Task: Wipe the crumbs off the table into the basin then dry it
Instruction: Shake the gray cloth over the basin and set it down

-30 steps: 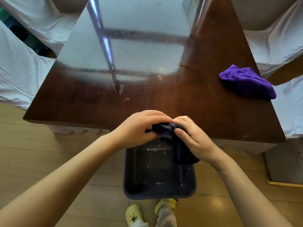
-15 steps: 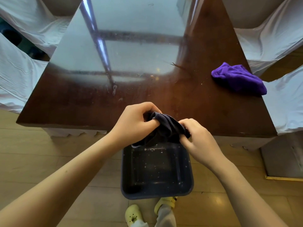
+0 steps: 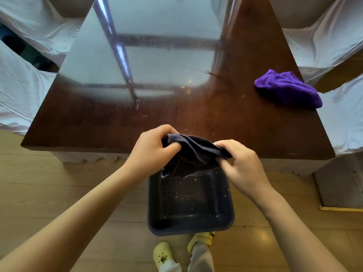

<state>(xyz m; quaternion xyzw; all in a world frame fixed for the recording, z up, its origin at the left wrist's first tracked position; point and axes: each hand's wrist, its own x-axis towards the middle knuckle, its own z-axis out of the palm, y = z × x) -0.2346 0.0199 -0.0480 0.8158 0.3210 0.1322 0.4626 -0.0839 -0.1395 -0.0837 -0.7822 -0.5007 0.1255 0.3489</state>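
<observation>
A dark navy cloth (image 3: 193,152) is stretched between both my hands just past the near edge of the brown table (image 3: 94,122). My left hand (image 3: 151,150) grips its left end, my right hand (image 3: 240,163) pinches its right end. Part of the cloth hangs down over the dark basin (image 3: 190,224), which stands on the floor below the table edge with pale crumbs scattered inside. A few crumbs dot the tabletop near the middle. A purple cloth (image 3: 288,89) lies bunched at the table's right side.
Chairs draped in white covers (image 3: 23,89) stand along the left and right sides of the table. The floor is light wood. My feet in yellow clogs (image 3: 163,256) are just behind the basin. A grey stand with a gold base (image 3: 341,185) is at the right.
The cloth was bunched between my hands; both hands have moved apart and spread it open over the basin.
</observation>
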